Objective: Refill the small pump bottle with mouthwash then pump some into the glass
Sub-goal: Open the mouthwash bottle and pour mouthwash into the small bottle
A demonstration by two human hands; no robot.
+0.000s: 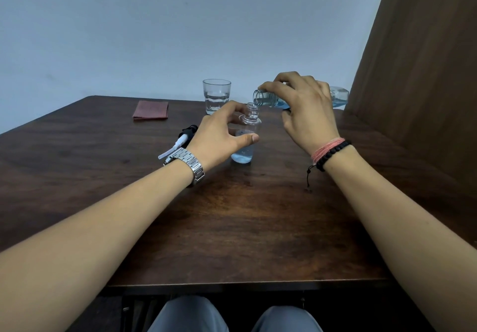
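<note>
At the middle of the dark wood-grain worktop [258, 228] the left hand [219, 138] curls its grip round the small clear bottle [244, 148], probably to steady it while filling. From three o'clock the right hand [304, 107] holds the big mouthwash bottle [268, 99] tipped nearly flat, its ribbed neck just over the small one's open mouth. A little blue liquid sits in the small bottle's base. The pump [184, 137] lies at nine o'clock. The faceted glass [216, 95] waits at twelve o'clock, a folded reddish cloth [151, 109] further left.

Dark wooden table [245, 228] against pale bluish wall [180, 22], brown panel [426, 60] at right.
</note>
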